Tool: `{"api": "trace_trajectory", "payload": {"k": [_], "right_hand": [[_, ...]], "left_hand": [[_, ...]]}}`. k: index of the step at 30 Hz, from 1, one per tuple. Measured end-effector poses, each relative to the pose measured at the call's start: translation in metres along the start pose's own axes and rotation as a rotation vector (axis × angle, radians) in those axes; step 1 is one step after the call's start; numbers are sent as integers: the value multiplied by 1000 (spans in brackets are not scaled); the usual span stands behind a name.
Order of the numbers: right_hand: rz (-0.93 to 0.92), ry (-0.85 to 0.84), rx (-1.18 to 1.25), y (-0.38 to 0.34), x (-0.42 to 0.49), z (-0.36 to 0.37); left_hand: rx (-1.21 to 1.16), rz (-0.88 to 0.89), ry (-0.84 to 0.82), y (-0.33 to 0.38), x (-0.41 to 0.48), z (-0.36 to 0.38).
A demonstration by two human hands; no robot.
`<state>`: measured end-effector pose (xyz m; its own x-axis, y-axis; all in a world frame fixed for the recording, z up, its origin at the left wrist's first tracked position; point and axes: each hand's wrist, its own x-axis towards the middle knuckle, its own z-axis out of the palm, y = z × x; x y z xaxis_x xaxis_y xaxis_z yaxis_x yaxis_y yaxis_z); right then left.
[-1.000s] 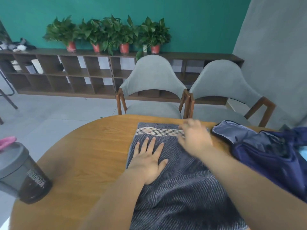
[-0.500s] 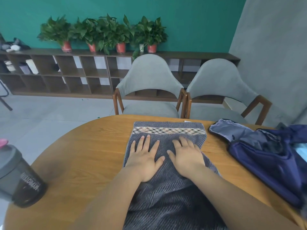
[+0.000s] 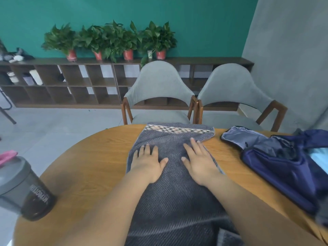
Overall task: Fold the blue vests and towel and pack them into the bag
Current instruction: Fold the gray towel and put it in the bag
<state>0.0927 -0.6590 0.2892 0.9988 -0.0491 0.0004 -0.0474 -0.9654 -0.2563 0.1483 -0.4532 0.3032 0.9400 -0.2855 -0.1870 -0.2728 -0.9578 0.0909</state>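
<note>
Left hand [image 3: 148, 163] lay flat on the towel [image 3: 174, 201], palm down, fingers straight and slightly spread, gripping nothing. Right hand [image 3: 198, 163] did the same just beside it, with its outer fingers near the towel's right edge.

Head view:
- Surface: round wooden table [image 3: 88, 157], light oak grain, matte. The towel ran down the middle from the far edge towards me, under both forearms.
- Room: teal wall [image 3: 195, 23] at the back, grey textured wall [image 3: 292, 50] on the right, pale tiled floor [image 3: 53, 125].
- Towel: grey-blue, diagonal ribbed weave, with a beige plaid band across the far end. The far right corner was a bit rumpled.
- Right of the towel, apart from it: navy fabric heap [image 3: 284, 166], smooth and slightly shiny, with a pale-lined flap towards the towel and a dark mesh patch. Couldn't tell whether it was bag or vest. Something light blue [image 3: 319, 157] was at the frame edge.
- Left near edge: dark translucent shaker bottle [image 3: 26, 189], grey lid, pink piece [image 3: 7, 156] on top, upright and well apart from the towel.
- Past the table: two grey upholstered chairs [image 3: 159, 86] with wooden legs, side by side. Behind them was a low dark cubby shelf [image 3: 71, 82] with potted plants [image 3: 110, 39] in red pots on top.
- My forearms hid the towel's near side edges.
</note>
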Motion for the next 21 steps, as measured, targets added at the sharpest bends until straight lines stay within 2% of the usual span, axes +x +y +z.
{"api": "trace_trajectory", "payload": {"k": [3, 8, 12, 17, 19, 21], "right_hand": [[94, 103, -20, -13, -20, -6], [122, -87, -25, -20, -77, 6], [200, 37, -50, 2, -102, 3], [73, -6, -154, -20, -162, 0], [24, -72, -103, -23, -180, 5], [-26, -29, -26, -14, -182, 8]], "left_hand": [[-32, 30, 113, 0, -18, -1], [28, 126, 84, 14, -84, 25], [13, 128, 181, 13, -116, 28], [49, 214, 307, 10, -181, 38], [60, 223, 238, 5, -194, 50], [53, 204, 153, 1, -191, 53]]}}
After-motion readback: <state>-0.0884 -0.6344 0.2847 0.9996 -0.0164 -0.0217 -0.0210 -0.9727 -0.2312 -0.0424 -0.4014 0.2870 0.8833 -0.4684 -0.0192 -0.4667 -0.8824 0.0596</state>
